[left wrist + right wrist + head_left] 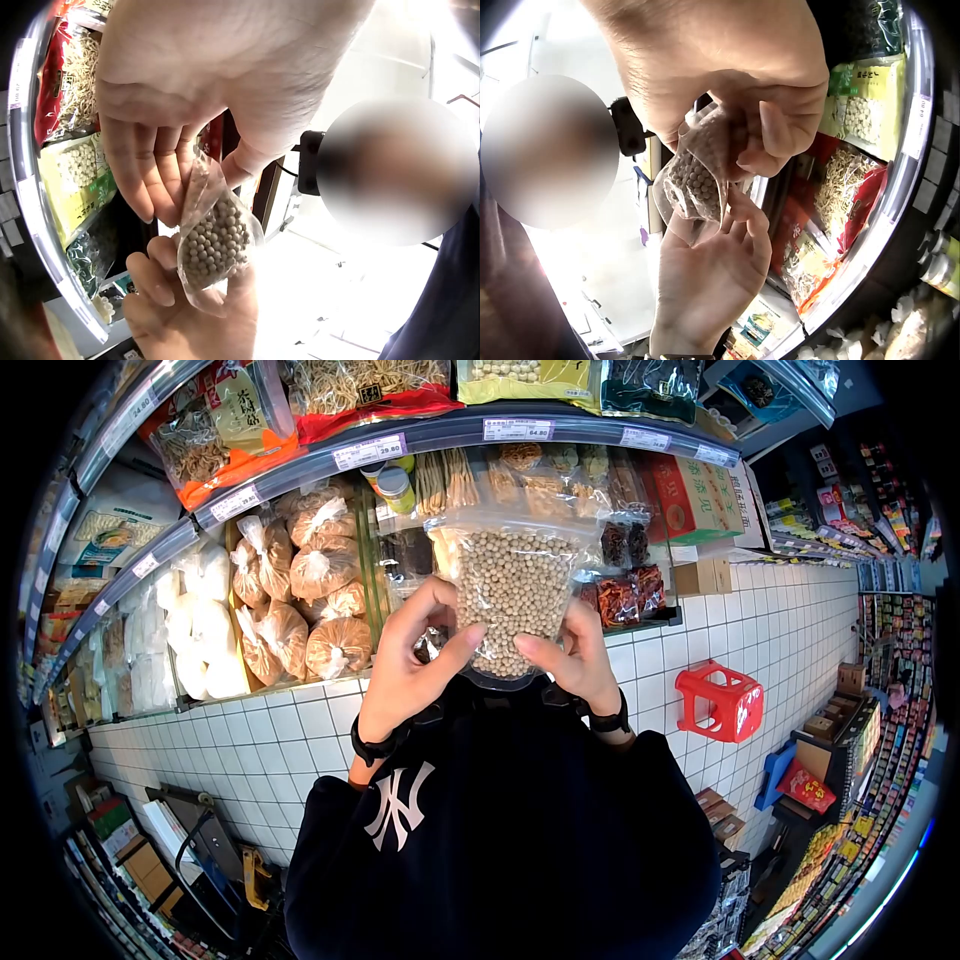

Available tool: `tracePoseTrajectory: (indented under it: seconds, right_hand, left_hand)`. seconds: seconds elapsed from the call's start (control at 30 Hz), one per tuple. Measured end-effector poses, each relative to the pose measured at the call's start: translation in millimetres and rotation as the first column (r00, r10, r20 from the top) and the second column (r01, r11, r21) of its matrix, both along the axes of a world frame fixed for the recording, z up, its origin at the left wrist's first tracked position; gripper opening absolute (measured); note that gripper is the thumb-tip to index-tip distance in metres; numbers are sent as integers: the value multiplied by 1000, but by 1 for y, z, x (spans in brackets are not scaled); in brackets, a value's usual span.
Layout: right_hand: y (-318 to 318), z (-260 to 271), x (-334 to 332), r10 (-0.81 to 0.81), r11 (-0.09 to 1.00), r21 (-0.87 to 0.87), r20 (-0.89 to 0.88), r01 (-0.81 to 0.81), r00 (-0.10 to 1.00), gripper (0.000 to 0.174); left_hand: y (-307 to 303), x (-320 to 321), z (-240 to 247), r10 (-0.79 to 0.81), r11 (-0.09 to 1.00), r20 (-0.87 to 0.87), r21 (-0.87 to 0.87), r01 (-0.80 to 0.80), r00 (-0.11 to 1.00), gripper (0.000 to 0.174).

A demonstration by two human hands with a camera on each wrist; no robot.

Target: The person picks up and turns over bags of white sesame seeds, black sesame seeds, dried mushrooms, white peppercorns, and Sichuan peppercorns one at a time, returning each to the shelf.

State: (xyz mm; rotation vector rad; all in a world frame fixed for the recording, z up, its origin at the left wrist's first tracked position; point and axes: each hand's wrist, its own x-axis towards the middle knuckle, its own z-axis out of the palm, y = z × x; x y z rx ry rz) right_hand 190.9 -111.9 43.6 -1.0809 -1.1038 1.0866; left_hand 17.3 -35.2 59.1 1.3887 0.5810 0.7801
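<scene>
A clear zip bag of pale round peppercorn-like balls stands upright between both hands in the head view. My left hand grips its left edge, thumb on the front face and fingers behind. On the opposite edge, my right hand pinches the bag the same way. From the left wrist, the bag shows side-on, its bottom gusset toward the camera. The right wrist view has the bag below the right palm, with the left hand at its far side.
Behind the bag runs a shelf with price tags and packaged dried goods. Tied bags of brown powder fill a bin at left, and dried red chillies lie at right. A red plastic stool stands on the white tiled floor.
</scene>
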Motion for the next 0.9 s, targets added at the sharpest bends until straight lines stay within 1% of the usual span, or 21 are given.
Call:
tracePoseTrajectory:
  seconds: [0.07, 0.2, 0.27, 0.37, 0.5, 0.6, 0.67, 0.7, 0.8, 0.87, 0.9]
  right_hand:
    - [0, -4, 3, 25, 1000, 1, 73, -25, 997, 32]
    - [0, -4, 4, -24, 1000, 4, 75, 24, 997, 35]
    - [1, 0, 3, -67, 998, 13, 41, 66, 997, 37]
    - [1, 1, -1, -109, 994, 23, 22, 109, 994, 38]
    - [-1, -1, 2, -88, 996, 17, 64, 87, 994, 38]
    - [-1, -2, 3, -95, 995, 48, 60, 92, 994, 36]
    - [-2, -5, 5, -86, 995, 64, 108, 80, 990, 31]
    - [-2, -4, 4, -86, 995, 64, 108, 79, 990, 31]
    - [-2, -2, 2, -125, 989, 95, 85, 116, 989, 27]
    - [-3, 0, 1, -143, 987, 82, 84, 136, 986, 25]
    - [-3, 1, 0, -144, 987, 82, 84, 137, 986, 25]
  left_hand:
    - [-1, -1, -3, 34, 999, 27, -7, -34, 999, 15]
    - [-2, -1, 0, 63, 998, 19, -2, -63, 998, 15]
    - [-3, -2, 0, 64, 997, 11, -37, -63, 998, 16]
    - [-5, 0, -1, 74, 996, 30, -43, -73, 997, 16]
    - [-4, -2, -2, 62, 998, 26, -32, -61, 998, 16]
    - [-5, -2, -1, 44, 998, -8, -50, -44, 999, 16]
    - [-4, 0, -4, 50, 998, 33, 33, -51, 998, 16]
    - [-4, -1, -4, 50, 998, 33, 33, -51, 998, 16]
    - [-4, -2, -1, 42, 999, -12, 9, -42, 999, 14]
    - [-6, -3, 4, 41, 995, -19, -87, -43, 999, 13]
    - [-6, -2, 4, 41, 995, -19, -87, -42, 999, 13]
